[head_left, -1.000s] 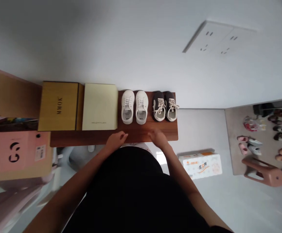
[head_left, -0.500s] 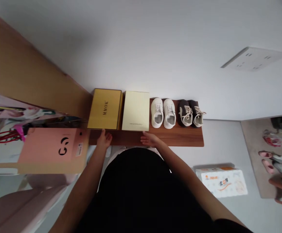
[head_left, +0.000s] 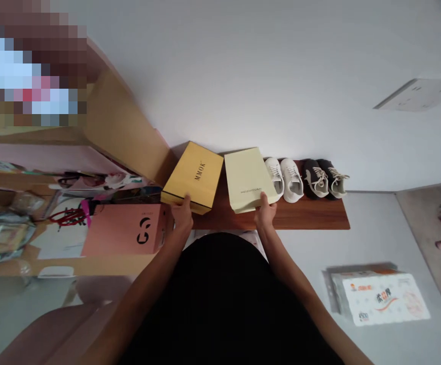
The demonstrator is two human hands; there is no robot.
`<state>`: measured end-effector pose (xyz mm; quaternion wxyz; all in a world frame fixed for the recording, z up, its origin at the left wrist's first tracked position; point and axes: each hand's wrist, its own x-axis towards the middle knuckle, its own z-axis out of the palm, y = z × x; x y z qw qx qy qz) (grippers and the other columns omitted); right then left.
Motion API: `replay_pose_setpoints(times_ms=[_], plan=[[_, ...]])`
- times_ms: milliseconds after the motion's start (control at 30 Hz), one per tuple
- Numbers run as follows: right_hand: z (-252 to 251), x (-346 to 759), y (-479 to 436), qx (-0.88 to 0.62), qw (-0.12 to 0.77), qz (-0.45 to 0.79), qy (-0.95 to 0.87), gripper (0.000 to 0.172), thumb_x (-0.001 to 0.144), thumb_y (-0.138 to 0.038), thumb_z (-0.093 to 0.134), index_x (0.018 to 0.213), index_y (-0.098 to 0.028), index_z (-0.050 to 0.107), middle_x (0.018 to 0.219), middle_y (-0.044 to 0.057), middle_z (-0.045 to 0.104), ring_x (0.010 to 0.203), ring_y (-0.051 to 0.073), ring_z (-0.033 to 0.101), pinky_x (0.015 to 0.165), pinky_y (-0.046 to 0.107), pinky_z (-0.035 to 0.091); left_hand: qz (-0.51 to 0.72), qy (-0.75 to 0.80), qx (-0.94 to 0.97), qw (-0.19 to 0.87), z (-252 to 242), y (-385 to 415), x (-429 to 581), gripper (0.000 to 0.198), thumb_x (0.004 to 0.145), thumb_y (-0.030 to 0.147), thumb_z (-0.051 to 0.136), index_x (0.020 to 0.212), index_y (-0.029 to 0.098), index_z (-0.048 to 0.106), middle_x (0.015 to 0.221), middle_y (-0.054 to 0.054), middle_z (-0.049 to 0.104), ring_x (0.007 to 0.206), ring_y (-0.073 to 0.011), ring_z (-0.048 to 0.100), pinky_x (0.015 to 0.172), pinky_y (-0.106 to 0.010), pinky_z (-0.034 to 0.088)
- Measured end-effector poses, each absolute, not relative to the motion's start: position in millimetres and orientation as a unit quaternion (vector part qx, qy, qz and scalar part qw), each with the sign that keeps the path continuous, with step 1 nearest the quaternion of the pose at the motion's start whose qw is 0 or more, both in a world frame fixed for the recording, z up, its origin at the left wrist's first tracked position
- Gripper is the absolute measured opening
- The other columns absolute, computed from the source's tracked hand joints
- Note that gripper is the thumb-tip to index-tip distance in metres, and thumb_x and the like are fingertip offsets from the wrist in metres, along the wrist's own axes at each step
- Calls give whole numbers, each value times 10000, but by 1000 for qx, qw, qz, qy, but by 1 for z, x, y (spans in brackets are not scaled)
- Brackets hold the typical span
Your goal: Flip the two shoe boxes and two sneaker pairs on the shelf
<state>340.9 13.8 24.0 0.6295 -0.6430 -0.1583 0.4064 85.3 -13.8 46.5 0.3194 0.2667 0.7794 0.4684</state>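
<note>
1. Left hand point(head_left: 182, 218) of mine is clamped on the near edge of the gold box point(head_left: 195, 172), thumb against the front side; the other fingers are mostly hidden.
2. Right hand point(head_left: 265, 210) grips the pale box point(head_left: 248, 175) at its near right corner, thumb up over the edge, the rest tucked below where I cannot see them fully.
3. Each box lies straight ahead of the hand that holds it, gold with my left, pale with my right, and each hand is the nearer one to its own box.
4. Both long axes run away from me toward the wall, but they slant: the far ends lean in close together, the near ends splay, leaving a wedge of wooden shelf point(head_left: 222, 208) between.
5. Whether either box is fully off the shelf, I cannot tell.
6. Just right of the pale box stand the white shoes point(head_left: 292, 180), the nearer one partly covered by it; touching or not is unclear. Beyond them sit the dark shoes point(head_left: 315, 180).
7. Left of my left hand is a pink box point(head_left: 121, 230).
</note>
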Motion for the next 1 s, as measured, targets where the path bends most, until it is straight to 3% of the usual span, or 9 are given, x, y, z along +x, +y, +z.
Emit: replay_pose_setpoints(times_ms=[100,233,367,567,800,1000], plan=[[47,343,0,-702,582,273,-307,458,764,-520,763,1027,-209,552,935,27,667,854,186,636,793,334,562,382,801,412,207,64,-29,75,358,883,426,682,1106,171,567,1144,-162,659,1161,-300,615,1022,-442,505],[50,345,-25,-692,423,146,-567,308,844,-430,722,1009,-205,591,960,73,622,951,247,599,888,400,541,199,730,625,193,59,-40,66,213,939,354,602,1071,189,628,1145,-165,629,1201,-336,569,1082,-476,438],[29,341,-43,-639,260,132,-711,175,956,-295,601,1086,-194,658,1041,118,605,1029,276,574,921,390,523,59,647,733,204,30,-43,64,228,994,271,474,1053,197,681,1094,-155,652,1128,-315,588,1051,-450,449],[2,325,-49,-560,39,152,-814,286,1007,-135,480,1181,-206,695,1122,136,632,1030,273,545,951,372,456,7,592,776,216,-4,-38,63,351,951,101,430,1123,205,718,1118,-143,671,1111,-276,602,1029,-400,462],[-15,321,-18,-558,-31,170,-812,365,1014,-104,419,1253,-186,683,1241,152,647,1104,274,540,980,363,427,4,597,769,228,-14,-16,80,411,944,82,405,1181,196,720,1180,-152,693,1137,-276,634,1012,-380,484],[-21,323,-15,-593,-53,191,-780,383,1002,-106,449,1331,-159,638,1322,172,620,1201,272,516,1074,383,379,-60,648,719,245,-13,-12,91,380,929,86,418,1122,196,727,1058,-169,725,1045,-291,674,906,-400,522]])
